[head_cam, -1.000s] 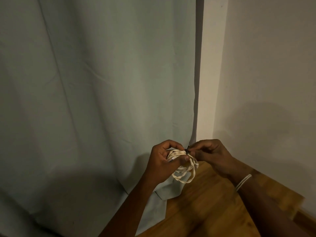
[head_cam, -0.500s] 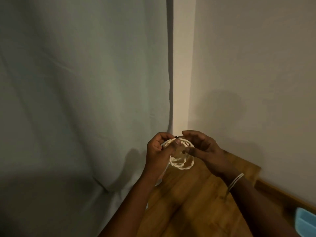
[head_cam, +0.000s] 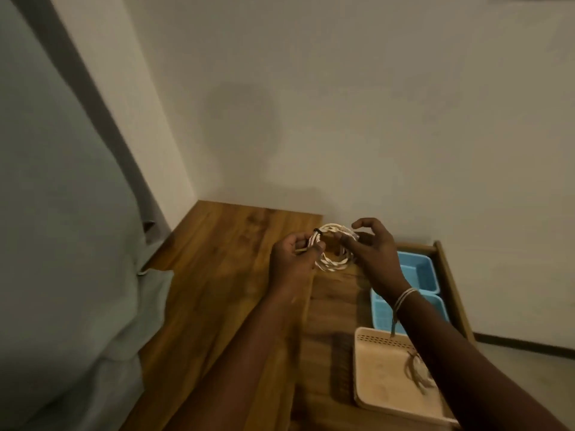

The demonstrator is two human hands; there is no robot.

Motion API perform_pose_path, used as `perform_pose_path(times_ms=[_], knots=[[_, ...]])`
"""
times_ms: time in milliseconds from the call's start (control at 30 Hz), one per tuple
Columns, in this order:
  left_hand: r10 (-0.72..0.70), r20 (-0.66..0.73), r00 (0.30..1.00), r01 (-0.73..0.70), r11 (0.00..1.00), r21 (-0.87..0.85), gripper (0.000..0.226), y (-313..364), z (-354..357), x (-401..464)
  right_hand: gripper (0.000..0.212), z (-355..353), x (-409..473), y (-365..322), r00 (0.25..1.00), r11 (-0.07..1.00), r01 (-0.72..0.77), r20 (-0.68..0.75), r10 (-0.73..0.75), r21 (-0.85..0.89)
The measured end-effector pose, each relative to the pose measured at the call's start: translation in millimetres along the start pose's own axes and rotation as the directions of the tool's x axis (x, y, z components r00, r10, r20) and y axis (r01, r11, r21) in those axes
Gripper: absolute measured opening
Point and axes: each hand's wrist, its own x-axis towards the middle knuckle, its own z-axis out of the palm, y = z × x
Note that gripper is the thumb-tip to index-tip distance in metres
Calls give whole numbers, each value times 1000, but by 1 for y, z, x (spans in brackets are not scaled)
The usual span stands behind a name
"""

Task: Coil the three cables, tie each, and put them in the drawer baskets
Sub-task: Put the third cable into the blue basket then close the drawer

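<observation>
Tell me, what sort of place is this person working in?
Likely a corner of a home room: a grey-green curtain hangs on the left, a wooden cabinet top meets plain walls, and its open drawer holds blue baskets and a beige basket.

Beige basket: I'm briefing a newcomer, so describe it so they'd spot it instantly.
Find the open wooden drawer at the right. Nearest the camera in it sits the beige basket. Beyond it lie two blue baskets; it alone is beige.

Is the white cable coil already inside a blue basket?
No, the left hand grips the white cable coil above the wooden top, outside the blue baskets.
</observation>
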Motion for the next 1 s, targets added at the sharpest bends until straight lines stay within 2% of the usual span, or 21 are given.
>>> perform_pose_path(times_ms=[167,300,400,533,567,733,867,933,1000], knots=[[-182,213,960,175,983,52,40,-40,101,56,30,-82,59,62,975,987,-130,-190,111,-92],[-332,313,890,303,943,137,35,-88,186,107,22,-150,113,127,940,954,-282,-229,253,-102],[-466,348,813,419,884,206,31,-126,240,135,4,-188,142,168,900,917,-388,-252,356,-88],[-620,369,692,575,783,237,8,-174,282,156,25,-214,163,226,852,838,-514,-220,474,-182],[-639,369,675,593,767,245,11,-187,290,160,29,-219,167,241,848,816,-527,-197,491,-237],[-675,364,642,612,737,288,19,-234,317,174,37,-224,182,280,847,718,-516,-158,507,-467],[-655,395,644,564,755,334,24,-253,332,182,47,-227,192,295,808,627,-561,-192,558,-540],[-638,410,652,541,770,338,27,-256,335,184,45,-228,195,301,828,575,-505,-174,533,-643],[-622,440,648,512,783,353,30,-258,337,185,42,-229,194,306,857,488,-373,-93,506,-789]])
